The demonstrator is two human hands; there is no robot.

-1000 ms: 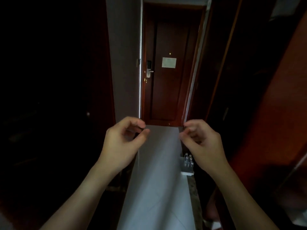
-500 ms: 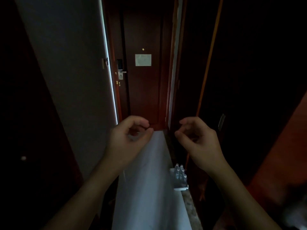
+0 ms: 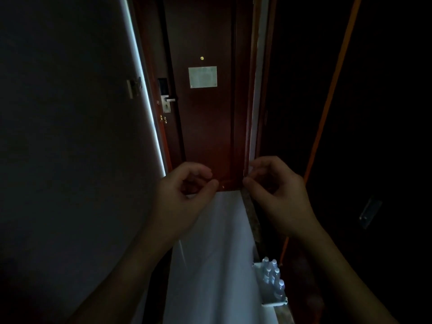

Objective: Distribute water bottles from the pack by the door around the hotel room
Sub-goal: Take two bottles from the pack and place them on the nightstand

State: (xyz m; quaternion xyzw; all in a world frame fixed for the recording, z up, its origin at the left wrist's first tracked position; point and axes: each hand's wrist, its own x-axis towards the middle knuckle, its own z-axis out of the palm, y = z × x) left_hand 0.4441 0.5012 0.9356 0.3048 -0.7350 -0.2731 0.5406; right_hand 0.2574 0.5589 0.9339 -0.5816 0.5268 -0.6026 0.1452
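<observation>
Dim hotel entry corridor seen from the head camera. The dark red door (image 3: 205,127) fills the upper centre of the frame; it carries a pale rectangular notice (image 3: 202,77), a small peephole (image 3: 202,58) above that, and a lever handle with lock plate (image 3: 167,102) on its left edge. A grey wall (image 3: 70,136) occupies the left half of the frame, its lit vertical edge running down toward the centre; the right side of the frame is nearly black, crossed by an orange-lit strip of trim (image 3: 327,108).

Both arms reach forward from the lower corners. The left hand (image 3: 184,195) sits just left of centre, its fingers loosely curled with thumb and forefinger tips close together — nothing is visible between them. The right hand (image 3: 278,190) mirrors it just right of centre, fingers likewise loosely curled and holding nothing. The two hands are apart, with the foot of the door showing between them.

A pale strip of floor (image 3: 215,253) runs from the door down the lower centre of the frame. At its right edge, in the lower right of the frame, stands the pack of water bottles (image 3: 272,284) — an open white tray or carton holding several clear bottles with pale caps, standing upright in close rows. The exact count cannot be told in the low light. The pack lies well below both hands and neither hand touches it.
</observation>
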